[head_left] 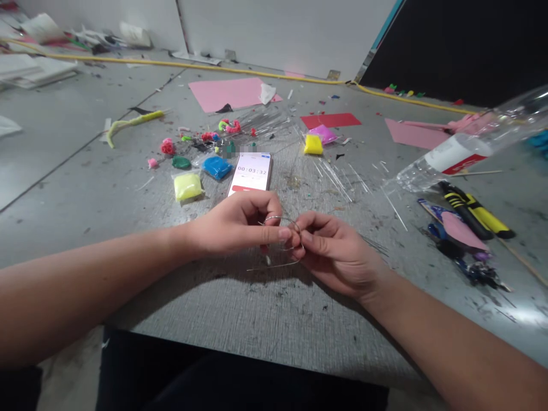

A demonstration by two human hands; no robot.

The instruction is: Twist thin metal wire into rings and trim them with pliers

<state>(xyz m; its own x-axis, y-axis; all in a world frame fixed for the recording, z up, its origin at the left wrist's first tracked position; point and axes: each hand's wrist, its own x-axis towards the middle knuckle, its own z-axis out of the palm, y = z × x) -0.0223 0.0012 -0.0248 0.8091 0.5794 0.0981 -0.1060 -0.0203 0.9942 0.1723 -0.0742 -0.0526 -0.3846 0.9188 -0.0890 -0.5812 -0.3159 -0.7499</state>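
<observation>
Both hands meet over the near part of the table, pinching a thin metal wire (280,217) that is bent into a loop. My left hand (246,225) is closed on the wire, its thumb pressed toward the right fingertips. Thumb and fingers of my right hand (338,251) are closed on the loop's right side. One loose wire end sticks out to the left below the fingers. Just behind the left hand lies a phone (250,174) with a running timer on its screen. Part of the loop is hidden by the fingers.
Packets of yellow (188,186) and blue clay (217,167) lie left of the phone. Straight wires (336,180) are scattered behind my right hand. To the right are a plastic bottle (454,154), yellow-black pliers (475,211) and keys (482,271). Pink paper (226,94) lies farther back.
</observation>
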